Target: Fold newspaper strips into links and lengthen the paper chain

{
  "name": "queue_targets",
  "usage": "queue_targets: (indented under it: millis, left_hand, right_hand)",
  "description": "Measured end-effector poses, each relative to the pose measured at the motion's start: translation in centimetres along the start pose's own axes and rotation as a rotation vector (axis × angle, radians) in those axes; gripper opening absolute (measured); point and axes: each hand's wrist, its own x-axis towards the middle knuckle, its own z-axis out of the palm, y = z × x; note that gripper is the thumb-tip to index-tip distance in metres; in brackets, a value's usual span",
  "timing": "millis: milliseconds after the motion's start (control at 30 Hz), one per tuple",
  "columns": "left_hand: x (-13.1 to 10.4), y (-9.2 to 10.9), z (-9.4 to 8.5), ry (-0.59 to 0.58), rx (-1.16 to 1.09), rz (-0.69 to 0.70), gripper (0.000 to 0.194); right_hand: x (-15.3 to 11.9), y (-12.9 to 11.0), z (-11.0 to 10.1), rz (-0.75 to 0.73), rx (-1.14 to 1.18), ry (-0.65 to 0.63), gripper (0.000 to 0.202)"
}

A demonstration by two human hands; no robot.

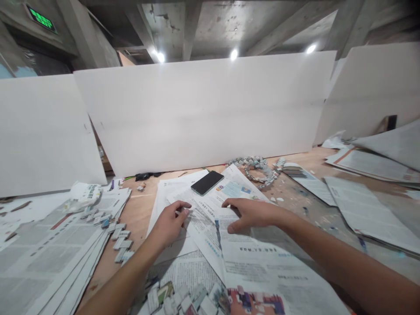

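Printed newspaper sheets (259, 258) lie spread in front of me, overlapping one another. My left hand (172, 221) is over the sheets' left part, thumb and fingers apart with nothing between them. On the right, my right hand (246, 213) is at the upper part of the nearest sheet, its fingers curved and apart, holding nothing; whether it touches the paper is hard to tell. A black phone (207, 183) rests on the papers just beyond both hands. Folded paper pieces linked together (188, 302) show at the bottom edge, partly under the sheet.
At the left are stacked newspapers (62, 258), a folded-paper chain (121, 243) and a crumpled white plastic bag (85, 197). A coiled paper chain (259, 169) sits near the white board (210, 113) behind. More papers (374, 210) lie at the right.
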Motion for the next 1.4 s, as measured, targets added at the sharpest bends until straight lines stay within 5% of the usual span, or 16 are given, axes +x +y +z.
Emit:
queue_targets:
  millis: [200, 300, 433, 567, 767, 1100, 1400]
  left_hand:
    - [0.1, -0.9, 0.1, -0.028, 0.084, 0.003, 0.037]
    - [-0.5, -0.5, 0.4, 0.087, 0.261, 0.054, 0.036]
    - [-1.8, 1.1, 1.0, 0.109, 0.449, 0.162, 0.022]
    - [-2.3, 1.9, 1.3, -0.010, 0.485, 0.175, 0.024]
    - [-2.1, 1.5, 1.3, 0.019, 0.515, 0.166, 0.023]
    - [-2.3, 2.2, 1.4, -0.007, 0.370, 0.265, 0.025]
    - [-4.5, 5.3, 1.6, -0.329, 0.045, 0.283, 0.028]
  right_hand:
    - [0.2, 1.0, -0.8, 0.057, 0.035, -0.119, 0.056]
    - [0.2, 0.8, -0.7, 0.044, 0.044, -0.065, 0.052]
    - [-0.3, -0.3, -0.6, -0.207, 0.063, 0.013, 0.068]
    - [-1.5, -2.3, -0.2, -0.545, 0.115, -0.095, 0.044]
    - [-2.6, -3.9, 1.0, -0.749, 0.099, -0.195, 0.026]
    - [-2.0, -3.0, 0.0, -0.636, 0.074, -0.218, 0.009]
    - [-2.2, -0.7, -3.8, -0.257, 0.120, -0.037, 0.014]
